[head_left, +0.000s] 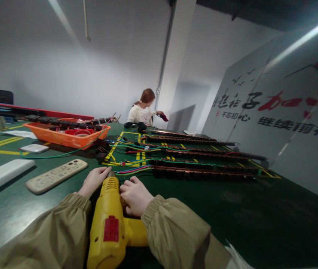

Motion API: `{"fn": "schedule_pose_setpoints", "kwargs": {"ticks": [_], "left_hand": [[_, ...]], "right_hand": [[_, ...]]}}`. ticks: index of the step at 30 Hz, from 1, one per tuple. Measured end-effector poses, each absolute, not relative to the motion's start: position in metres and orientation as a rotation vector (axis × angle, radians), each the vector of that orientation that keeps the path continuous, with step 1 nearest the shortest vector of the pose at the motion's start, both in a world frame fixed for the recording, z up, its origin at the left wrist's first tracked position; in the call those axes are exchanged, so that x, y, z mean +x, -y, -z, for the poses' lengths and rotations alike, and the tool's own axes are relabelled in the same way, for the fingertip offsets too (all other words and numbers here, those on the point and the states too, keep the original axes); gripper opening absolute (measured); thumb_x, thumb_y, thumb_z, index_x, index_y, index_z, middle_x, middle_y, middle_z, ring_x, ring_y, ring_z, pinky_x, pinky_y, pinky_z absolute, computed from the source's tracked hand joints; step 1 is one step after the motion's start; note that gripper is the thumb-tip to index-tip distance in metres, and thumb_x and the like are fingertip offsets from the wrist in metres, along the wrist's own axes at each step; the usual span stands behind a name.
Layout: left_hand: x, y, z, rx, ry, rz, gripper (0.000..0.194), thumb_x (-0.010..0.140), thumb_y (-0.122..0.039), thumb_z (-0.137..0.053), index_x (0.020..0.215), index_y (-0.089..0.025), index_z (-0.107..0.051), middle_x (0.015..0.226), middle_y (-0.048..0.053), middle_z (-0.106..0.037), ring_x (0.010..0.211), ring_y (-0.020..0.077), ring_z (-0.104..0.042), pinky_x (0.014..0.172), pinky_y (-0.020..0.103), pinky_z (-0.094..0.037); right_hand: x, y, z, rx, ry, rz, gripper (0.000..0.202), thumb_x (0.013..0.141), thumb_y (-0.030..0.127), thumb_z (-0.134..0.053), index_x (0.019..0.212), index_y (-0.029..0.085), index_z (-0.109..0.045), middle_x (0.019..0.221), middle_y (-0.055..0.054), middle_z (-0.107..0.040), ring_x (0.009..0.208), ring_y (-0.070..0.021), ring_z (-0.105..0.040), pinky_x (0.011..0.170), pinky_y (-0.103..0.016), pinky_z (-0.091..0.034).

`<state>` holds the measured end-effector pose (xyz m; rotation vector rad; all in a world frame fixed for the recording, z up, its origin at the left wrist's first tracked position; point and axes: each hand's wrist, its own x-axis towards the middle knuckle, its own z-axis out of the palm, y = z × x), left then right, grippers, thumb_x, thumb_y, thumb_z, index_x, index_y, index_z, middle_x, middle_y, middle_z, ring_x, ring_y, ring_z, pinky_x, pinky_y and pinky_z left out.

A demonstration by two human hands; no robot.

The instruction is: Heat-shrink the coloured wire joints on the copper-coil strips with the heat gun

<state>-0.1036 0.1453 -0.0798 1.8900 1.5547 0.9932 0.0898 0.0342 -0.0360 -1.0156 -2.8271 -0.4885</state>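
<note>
A yellow heat gun [107, 220] with a red label lies on the green table between my forearms, its metal nozzle pointing away from me. My left hand [94, 181] is left of the nozzle, fingers closed together near its tip; what they hold, if anything, is hidden. On the right side of the gun's front is my right hand [135, 195], its fingers curled in; I cannot make out anything in them. Just beyond the nozzle, blue, red and green wires [133, 170] run into long dark strips [198, 173] laid across the table.
An orange basket [64, 139] with dark parts stands at the left. Nearer are a beige remote [56, 175], a long white device [5, 175] and a small white box [34, 148]. A person [142, 112] sits at the far side, holding something red. Yellow tape marks the green table [231, 216].
</note>
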Motion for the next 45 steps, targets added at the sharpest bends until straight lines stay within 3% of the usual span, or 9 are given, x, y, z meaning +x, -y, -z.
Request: {"fn": "schedule_pose_setpoints", "kwargs": {"ticks": [13, 20, 28, 35, 39, 45], "left_hand": [[-0.107, -0.149, 0.083, 1.993, -1.588, -0.900, 0.052, 0.076, -0.063, -0.036, 0.057, -0.017, -0.053, 0.054, 0.000, -0.053, 0.057, 0.0142, -0.048, 0.054, 0.023, -0.030], [-0.107, -0.137, 0.076, 2.081, -1.620, -0.750, 0.046, 0.079, -0.057, -0.034, 0.063, -0.019, -0.054, 0.063, 0.000, -0.059, 0.063, 0.0150, -0.052, 0.057, 0.022, -0.030], [-0.101, -0.129, 0.070, 2.161, -1.692, -0.652, 0.034, 0.079, -0.047, -0.037, 0.076, -0.024, -0.061, 0.082, 0.002, -0.065, 0.079, 0.0194, -0.057, 0.059, 0.023, -0.031], [-0.099, -0.129, 0.071, 2.016, -1.727, -0.769, 0.048, 0.078, -0.060, -0.038, 0.090, -0.026, -0.069, 0.096, 0.005, -0.068, 0.091, 0.0241, -0.059, 0.066, 0.024, -0.036], [-0.101, -0.134, 0.075, 2.010, -1.679, -0.825, 0.051, 0.078, -0.062, -0.037, 0.086, -0.023, -0.069, 0.091, 0.004, -0.069, 0.085, 0.0219, -0.060, 0.066, 0.023, -0.037], [-0.103, -0.144, 0.084, 2.037, -1.595, -0.886, 0.054, 0.079, -0.060, -0.031, 0.067, -0.018, -0.064, 0.064, 0.004, -0.064, 0.065, 0.0177, -0.056, 0.062, 0.024, -0.037]], "right_hand": [[0.148, -0.024, 0.035, -1.283, 2.796, 0.404, 0.014, 0.071, 0.025, -0.054, 0.075, 0.015, -0.062, 0.085, -0.006, -0.058, 0.089, -0.0195, -0.045, 0.089, -0.038, -0.027], [0.193, -0.022, 0.036, -1.554, 2.685, 0.407, 0.014, 0.074, 0.018, -0.051, 0.075, 0.014, -0.064, 0.087, -0.006, -0.058, 0.089, -0.0184, -0.045, 0.090, -0.036, -0.026], [0.206, -0.014, 0.030, -1.563, 2.659, 0.428, 0.015, 0.076, 0.018, -0.050, 0.077, 0.014, -0.064, 0.087, -0.006, -0.058, 0.088, -0.0181, -0.045, 0.091, -0.037, -0.025], [0.190, -0.019, 0.032, -1.465, 2.735, 0.409, 0.013, 0.072, 0.017, -0.052, 0.076, 0.013, -0.064, 0.086, -0.006, -0.058, 0.088, -0.0182, -0.045, 0.091, -0.036, -0.025], [0.167, -0.024, 0.035, -1.342, 2.781, 0.405, 0.011, 0.069, 0.019, -0.054, 0.073, 0.014, -0.063, 0.083, -0.005, -0.058, 0.086, -0.0181, -0.045, 0.089, -0.036, -0.026], [0.130, -0.026, 0.031, -1.208, 2.838, 0.401, 0.016, 0.071, 0.027, -0.055, 0.075, 0.014, -0.063, 0.084, -0.006, -0.058, 0.088, -0.0201, -0.045, 0.089, -0.038, -0.027]]}}
